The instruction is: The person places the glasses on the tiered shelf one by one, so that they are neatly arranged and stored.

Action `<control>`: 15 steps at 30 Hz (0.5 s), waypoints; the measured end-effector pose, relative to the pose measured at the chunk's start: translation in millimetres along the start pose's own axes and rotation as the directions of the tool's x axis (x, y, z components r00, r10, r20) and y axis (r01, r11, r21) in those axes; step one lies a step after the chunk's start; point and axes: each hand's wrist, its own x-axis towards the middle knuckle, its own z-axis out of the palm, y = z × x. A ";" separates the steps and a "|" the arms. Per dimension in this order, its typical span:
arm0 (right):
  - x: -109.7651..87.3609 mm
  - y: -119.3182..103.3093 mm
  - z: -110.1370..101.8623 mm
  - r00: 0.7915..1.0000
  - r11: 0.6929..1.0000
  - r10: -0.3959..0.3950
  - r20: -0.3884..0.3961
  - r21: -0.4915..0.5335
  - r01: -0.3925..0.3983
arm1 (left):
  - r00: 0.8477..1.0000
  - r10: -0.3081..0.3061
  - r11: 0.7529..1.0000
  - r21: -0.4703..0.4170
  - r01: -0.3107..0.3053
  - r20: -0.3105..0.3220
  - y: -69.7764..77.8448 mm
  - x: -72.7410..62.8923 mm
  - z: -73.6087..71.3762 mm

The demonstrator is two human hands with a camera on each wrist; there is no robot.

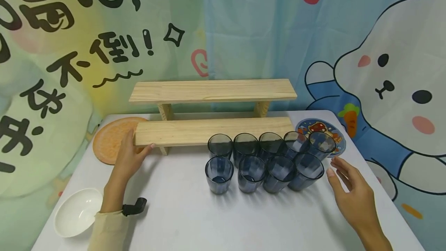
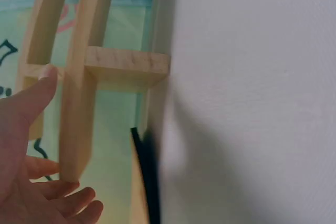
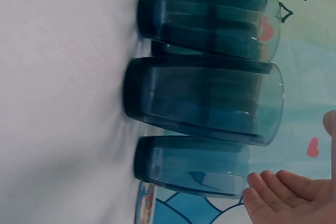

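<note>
A two-tier shelf of pale wood [image 1: 216, 131] stands toward the back of the table. My left hand [image 1: 129, 157] grips the left end of its lower board, thumb along the front edge and fingers at the end. In the left wrist view, the fingertips [image 2: 73, 203] meet the board's end. Several dark blue drinking glasses [image 1: 251, 173] stand upright in two close rows before the shelf's right half. My right hand [image 1: 353, 193] is beside the right end of the rows, fingers loosely bent and holding nothing. Its fingertips appear close to a glass [image 3: 191, 166] in the right wrist view.
At left, an orange round mat [image 1: 104, 142] lies partly behind my left hand, with a white bowl [image 1: 78, 212] nearer me. A blue patterned round mat [image 1: 339, 134] lies behind the glasses at right. A printed curtain [image 1: 244, 30] hangs behind the white table [image 1: 181, 212].
</note>
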 end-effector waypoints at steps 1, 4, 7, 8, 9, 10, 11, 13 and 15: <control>-1.2 0.9 2.0 1.000 1.000 -0.007 0.006 0.008 0.007 | 1.000 -0.013 1.000 -0.005 0.013 0.005 -1.3 0.6 0.6; -3.1 4.5 7.5 0.998 0.998 -0.050 0.033 0.046 0.049 | 0.999 -0.033 0.999 -0.021 0.034 0.003 -5.3 2.4 2.8; -3.2 7.0 11.5 0.994 0.994 -0.058 0.097 0.093 0.049 | 0.999 -0.044 0.999 -0.026 0.044 0.001 -7.2 3.6 3.8; -3.0 7.6 12.8 0.992 0.994 -0.053 0.117 0.106 0.041 | 0.999 -0.046 0.999 -0.028 0.046 0.000 -7.4 3.8 4.0; -2.8 8.0 14.2 0.990 0.993 -0.041 0.137 0.115 0.026 | 0.999 -0.051 0.998 -0.028 0.051 0.002 -7.6 3.9 4.1; -2.6 8.4 15.4 0.988 0.993 -0.029 0.153 0.118 0.011 | 0.998 -0.056 0.998 -0.029 0.056 0.006 -7.7 4.0 4.2; -2.4 8.9 16.6 0.986 0.993 -0.017 0.164 0.121 -0.003 | 0.998 -0.059 0.998 -0.030 0.059 0.008 -7.7 4.0 4.1; -2.1 10.0 19.3 0.985 0.991 -0.008 0.170 0.131 -0.015 | 0.998 -0.060 0.998 -0.036 0.060 0.009 -8.2 4.3 4.6; -1.4 12.2 21.3 0.985 0.989 -0.010 0.170 0.148 -0.016 | 0.998 -0.060 0.997 -0.039 0.060 0.009 -8.7 4.7 5.0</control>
